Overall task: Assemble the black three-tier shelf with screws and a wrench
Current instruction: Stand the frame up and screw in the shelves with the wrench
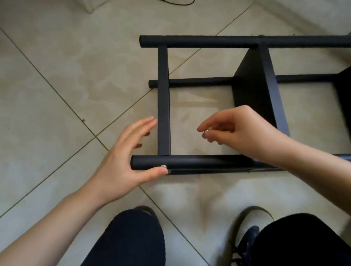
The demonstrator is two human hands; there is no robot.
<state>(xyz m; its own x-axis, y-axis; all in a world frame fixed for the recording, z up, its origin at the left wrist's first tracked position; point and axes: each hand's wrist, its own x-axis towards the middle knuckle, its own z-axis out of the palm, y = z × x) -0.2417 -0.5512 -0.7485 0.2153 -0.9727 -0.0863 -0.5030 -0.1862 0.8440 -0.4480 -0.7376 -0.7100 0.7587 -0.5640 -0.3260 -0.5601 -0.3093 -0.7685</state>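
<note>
The black shelf (254,86) lies on its side on the tiled floor, its round poles running left to right with flat boards between them. A silver screw (164,166) sits in the near pole (189,164) close to its left end. My left hand (124,156) is spread around that pole end, thumb tip beside the screw, fingers straight near the leftmost board (164,103). My right hand (237,130) hovers above the frame and pinches a small silver screw (206,131) between thumb and fingertips. No wrench is in view.
My two legs in dark trousers and dark shoes (248,244) are at the bottom edge, just below the shelf. A black cable (177,0) lies on the floor at the top. A pale wall base (91,6) stands at the top left.
</note>
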